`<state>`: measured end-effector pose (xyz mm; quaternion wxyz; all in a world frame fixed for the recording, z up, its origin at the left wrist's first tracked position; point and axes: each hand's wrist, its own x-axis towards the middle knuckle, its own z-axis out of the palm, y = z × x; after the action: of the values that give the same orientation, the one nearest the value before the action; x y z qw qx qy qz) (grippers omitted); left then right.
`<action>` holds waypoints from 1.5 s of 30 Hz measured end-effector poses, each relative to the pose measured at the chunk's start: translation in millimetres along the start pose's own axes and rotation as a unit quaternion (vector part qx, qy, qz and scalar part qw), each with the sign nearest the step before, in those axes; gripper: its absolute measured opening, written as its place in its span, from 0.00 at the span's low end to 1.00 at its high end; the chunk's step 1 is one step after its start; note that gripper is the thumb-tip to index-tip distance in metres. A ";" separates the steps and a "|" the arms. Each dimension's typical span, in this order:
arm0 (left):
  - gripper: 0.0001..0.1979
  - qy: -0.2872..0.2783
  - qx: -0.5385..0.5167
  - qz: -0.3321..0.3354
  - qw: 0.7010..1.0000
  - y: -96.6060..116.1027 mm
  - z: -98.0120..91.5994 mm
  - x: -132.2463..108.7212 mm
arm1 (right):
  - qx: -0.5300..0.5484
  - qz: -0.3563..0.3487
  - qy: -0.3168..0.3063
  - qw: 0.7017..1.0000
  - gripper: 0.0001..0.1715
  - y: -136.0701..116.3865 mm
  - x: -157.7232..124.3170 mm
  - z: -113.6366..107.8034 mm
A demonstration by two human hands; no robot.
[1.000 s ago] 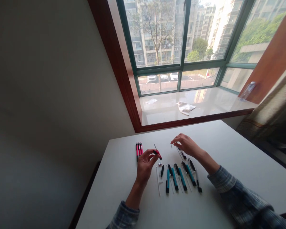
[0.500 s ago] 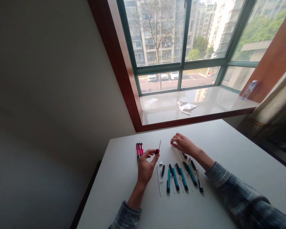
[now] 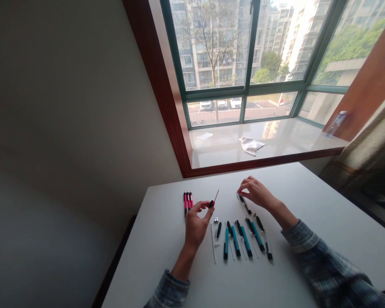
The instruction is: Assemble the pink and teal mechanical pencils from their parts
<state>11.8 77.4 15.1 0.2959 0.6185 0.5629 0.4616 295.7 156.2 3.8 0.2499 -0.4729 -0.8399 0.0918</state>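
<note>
My left hand (image 3: 196, 226) is raised over the table, thumb and forefinger pinching a short pink-and-black pen part (image 3: 212, 204) with a thin refill (image 3: 217, 195) poking up out of it. Farther right and back, my right hand (image 3: 256, 190) has its fingertips drawn together at the top end of a black-and-clear pen part (image 3: 245, 205) on the table. Whatever those fingertips hold is too small to make out. Nearer me lies a row of teal pen barrels (image 3: 236, 246), black grips (image 3: 218, 230), thin white refills (image 3: 213, 244) and a small metal tip (image 3: 216, 220).
Several pink-and-black pens (image 3: 188, 201) lie side by side left of my left hand. Behind the white table (image 3: 167, 265) is a window sill with a crumpled cloth (image 3: 252, 145), a flat packet (image 3: 205, 136) and a clear bottle (image 3: 336, 124). A wall stands to the left.
My right hand has shifted right and slightly back, to the top of the black-and-clear pen part, more of which now shows. My left hand keeps its pinch, with the refill tilted slightly more rightward.
</note>
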 end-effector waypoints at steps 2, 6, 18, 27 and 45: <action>0.13 -0.002 0.002 0.001 1.000 0.8 0.1 -0.1 | -0.011 -0.006 -0.010 1.000 0.07 -6.0 0.3 1.7; 0.12 0.004 -0.001 0.006 1.000 4.3 -0.7 0.6 | -0.043 -0.006 -0.027 0.999 0.10 -13.5 1.5 2.8; 0.11 0.006 -0.002 0.001 1.000 6.4 -2.6 0.4 | 0.024 -0.026 -0.017 0.999 0.12 -18.0 2.9 8.7; 0.12 0.001 -0.003 0.002 1.000 4.9 -2.2 -0.3 | 0.009 -0.083 -0.073 0.994 0.10 -22.4 15.5 24.0; 0.06 0.000 0.076 0.106 0.992 1.8 1.8 -2.6 | 0.508 0.123 0.151 0.839 0.16 -53.5 6.5 1.6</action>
<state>14.3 74.7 15.3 0.1980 0.6952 0.5276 0.4463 252.0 133.2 25.5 0.5651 -0.3874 -0.5623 0.4630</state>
